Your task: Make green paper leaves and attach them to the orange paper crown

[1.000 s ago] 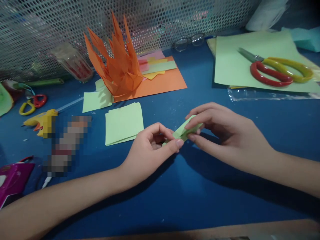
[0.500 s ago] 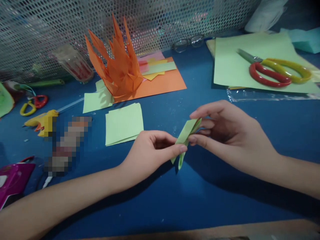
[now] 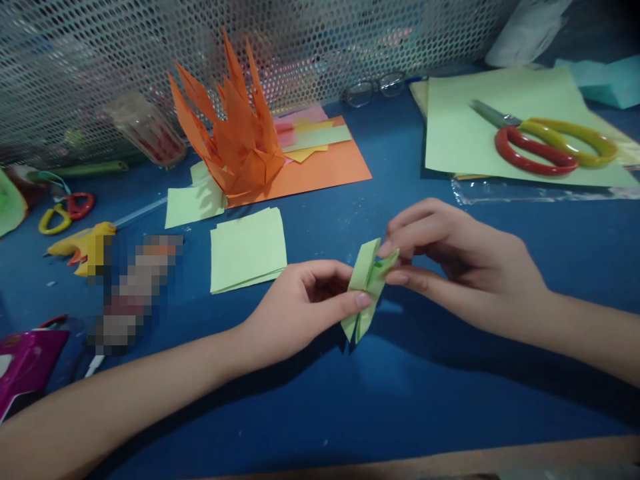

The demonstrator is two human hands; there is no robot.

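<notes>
While a folded piece of light green paper [image 3: 365, 263] is held above the blue table [image 3: 310, 410], its middle is pinched between the thumb and fingers of the left hand [image 3: 307, 303], and its upper right end is lightly nipped between the thumb and fingertips of the right hand [image 3: 465, 260]. A stack of green squares [image 3: 249, 250] is seen just beside the left hand, with a spiky orange paper model [image 3: 245, 143] set behind it; at right, scissors [image 3: 543, 137] are supported by a large green sheet [image 3: 463, 147].
</notes>
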